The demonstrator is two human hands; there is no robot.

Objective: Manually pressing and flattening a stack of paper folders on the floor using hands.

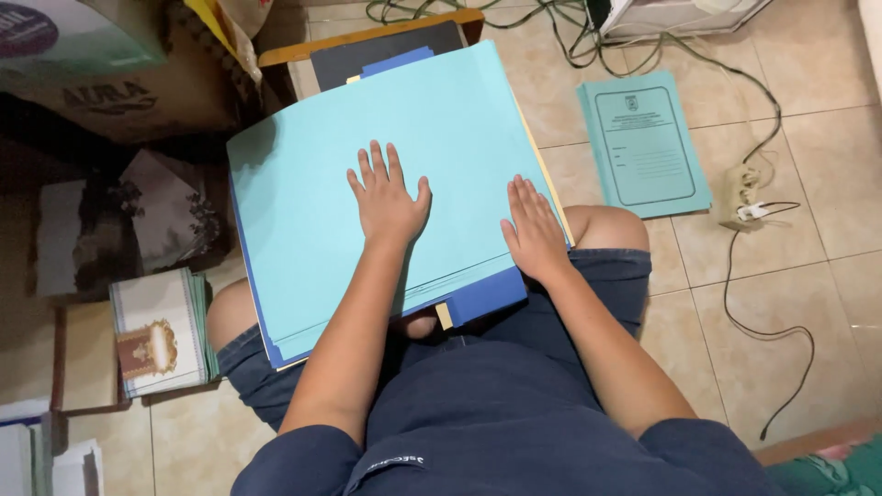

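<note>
1. Item: stack of light-blue folders, large sheets; rests across the person's lap and over a small wooden desk at 12 o'clock; darker blue and yellow sheets show at its lower edge.
2. Left hand: flat on the top folder, palm down, fingers spread apart; nothing clamped; sits near the centre of the stack.
3. Right hand: flat, fingers together, palm down on the stack's right edge at 3 o'clock from the left hand; no grip closed on anything.
4. Handling note, as judgement: pressing flat works best with even weight from both palms; slippery covers may slide off the knees; the right edge wants squaring, since under-sheets protrude at 5 o'clock.
5. Relation: stack lies directly beneath both palms, touching.
6. Surroundings: single green folder on the tiled floor at 2 o'clock, well apart; cable and socket strip at 3 o'clock; booklets at 8 o'clock.
</note>
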